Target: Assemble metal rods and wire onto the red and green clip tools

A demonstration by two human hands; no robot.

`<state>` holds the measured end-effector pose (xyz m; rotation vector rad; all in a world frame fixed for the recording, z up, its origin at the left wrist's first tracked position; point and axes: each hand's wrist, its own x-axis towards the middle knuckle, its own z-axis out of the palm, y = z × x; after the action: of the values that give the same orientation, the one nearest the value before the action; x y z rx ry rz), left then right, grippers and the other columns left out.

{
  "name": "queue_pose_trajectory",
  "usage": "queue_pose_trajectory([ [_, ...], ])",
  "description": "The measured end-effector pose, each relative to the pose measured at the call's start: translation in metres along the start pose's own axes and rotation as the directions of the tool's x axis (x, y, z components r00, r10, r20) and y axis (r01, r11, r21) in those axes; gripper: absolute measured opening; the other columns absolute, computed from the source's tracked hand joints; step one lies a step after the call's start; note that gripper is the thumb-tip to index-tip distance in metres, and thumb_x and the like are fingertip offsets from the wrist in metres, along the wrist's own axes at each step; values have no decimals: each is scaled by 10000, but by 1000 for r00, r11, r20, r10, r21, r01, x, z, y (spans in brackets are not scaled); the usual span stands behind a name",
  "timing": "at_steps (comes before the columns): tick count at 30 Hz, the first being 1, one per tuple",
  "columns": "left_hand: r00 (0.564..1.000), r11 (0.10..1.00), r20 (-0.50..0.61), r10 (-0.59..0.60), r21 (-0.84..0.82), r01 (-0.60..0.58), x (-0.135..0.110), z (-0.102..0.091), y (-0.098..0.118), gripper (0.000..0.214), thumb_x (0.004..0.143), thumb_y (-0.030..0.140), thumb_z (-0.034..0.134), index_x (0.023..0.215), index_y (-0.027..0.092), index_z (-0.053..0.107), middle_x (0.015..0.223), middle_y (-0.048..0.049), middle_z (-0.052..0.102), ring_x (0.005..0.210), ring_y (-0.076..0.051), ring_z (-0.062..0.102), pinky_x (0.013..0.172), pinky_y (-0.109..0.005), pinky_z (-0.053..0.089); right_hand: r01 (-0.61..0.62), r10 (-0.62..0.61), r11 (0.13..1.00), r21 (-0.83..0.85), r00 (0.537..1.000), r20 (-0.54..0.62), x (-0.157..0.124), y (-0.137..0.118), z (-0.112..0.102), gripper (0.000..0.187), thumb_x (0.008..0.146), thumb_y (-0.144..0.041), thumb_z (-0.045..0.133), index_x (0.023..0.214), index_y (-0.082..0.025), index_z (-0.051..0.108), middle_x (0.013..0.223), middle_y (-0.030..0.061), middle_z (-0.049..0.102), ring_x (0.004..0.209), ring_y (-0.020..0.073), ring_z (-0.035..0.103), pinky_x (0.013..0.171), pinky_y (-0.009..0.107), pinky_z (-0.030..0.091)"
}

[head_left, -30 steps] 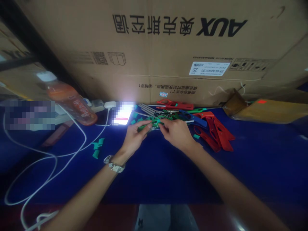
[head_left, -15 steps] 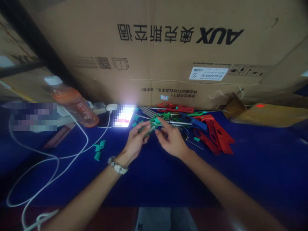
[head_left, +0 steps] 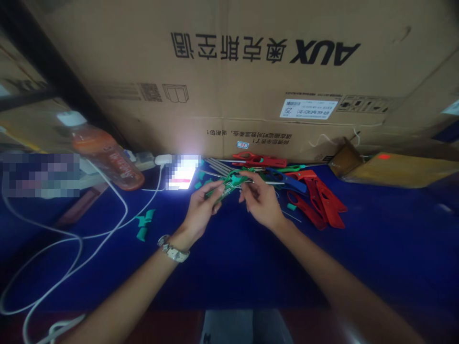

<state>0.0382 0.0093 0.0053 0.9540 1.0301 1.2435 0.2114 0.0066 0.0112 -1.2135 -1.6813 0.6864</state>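
My left hand [head_left: 202, 208] is closed around a green plastic casing [head_left: 225, 193], which looks like the body of a long-necked lighter. A small teal piece [head_left: 234, 179], shaped like a trigger, sits at the casing's upper part. At the casing's right end is my right hand [head_left: 263, 200], fingers curled and pinched together by a thin pale wire; what lies between its fingertips is too small to make out. Just behind the hands lie metal tubes [head_left: 219, 166], a blue casing [head_left: 296, 183] and several red casings [head_left: 333, 208].
Loose teal pieces [head_left: 142, 224] lie left of my hands. Farther left are a lit phone [head_left: 183, 173], a bottle of orange drink [head_left: 107, 155] and a looped white cable [head_left: 125, 205]. A large cardboard box [head_left: 229, 110] walls off the back. A yellow packet [head_left: 405, 169] is at right.
My right hand has shifted slightly right, and its fingers have curled away from the teal piece. My left hand keeps its hold on the casing. The view has moved a little.
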Motion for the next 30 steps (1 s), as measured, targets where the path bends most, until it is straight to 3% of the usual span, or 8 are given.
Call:
queue_pose_trajectory([
  [4, 996, 990, 11, 93, 102, -93, -1, 2, 0, 420, 682, 442, 861, 979, 162, 761, 648, 23, 572, 461, -42, 423, 424, -184, 305, 76, -63, 893, -444, 997, 46, 5, -12, -10, 327, 906, -233, 540, 1206, -216, 666, 641, -13, 693, 553, 156, 637, 581, 264, 439],
  [6, 991, 979, 32, 132, 153, -136, -1, 3, -1, 398, 715, 442, 837, 985, 160, 762, 600, 26, 560, 445, -51, 417, 420, -193, 305, 93, -73, 857, -506, 996, 60, 7, -17, -14, 271, 908, -286, 567, 1131, -213, 703, 649, -4, 704, 581, 168, 654, 586, 265, 426],
  [10, 986, 962, 42, 162, 217, -168, 0, 1, -5, 344, 770, 420, 799, 996, 162, 767, 534, 32, 529, 430, -64, 420, 419, -198, 302, 67, -33, 898, -435, 996, 84, 10, -19, -15, 214, 921, -325, 592, 1057, -214, 715, 651, -10, 709, 583, 154, 656, 592, 247, 435],
  [20, 979, 953, 17, 205, 223, -204, 1, 1, -6, 336, 797, 389, 777, 1036, 154, 754, 501, 46, 497, 424, -72, 402, 418, -206, 283, 12, -1, 985, -171, 998, 63, 10, -15, -5, 219, 915, -306, 589, 1076, -186, 677, 670, 3, 727, 579, 152, 669, 576, 248, 473],
  [25, 974, 953, 27, 223, 205, -224, -2, 3, -3, 335, 793, 375, 777, 1028, 137, 754, 491, 49, 493, 422, -72, 396, 422, -212, 275, -64, 66, 998, -27, 996, 67, 11, -20, -6, 212, 910, -346, 596, 998, -166, 666, 627, -1, 706, 483, 129, 623, 504, 234, 456],
  [30, 972, 954, 20, 233, 190, -233, -4, 4, -2, 320, 798, 364, 772, 1032, 148, 757, 474, 54, 489, 415, -74, 396, 421, -217, 263, -87, 83, 995, 49, 993, 81, 9, -22, -4, 255, 914, -359, 589, 1040, -151, 664, 621, -2, 707, 398, 109, 559, 445, 231, 441],
])
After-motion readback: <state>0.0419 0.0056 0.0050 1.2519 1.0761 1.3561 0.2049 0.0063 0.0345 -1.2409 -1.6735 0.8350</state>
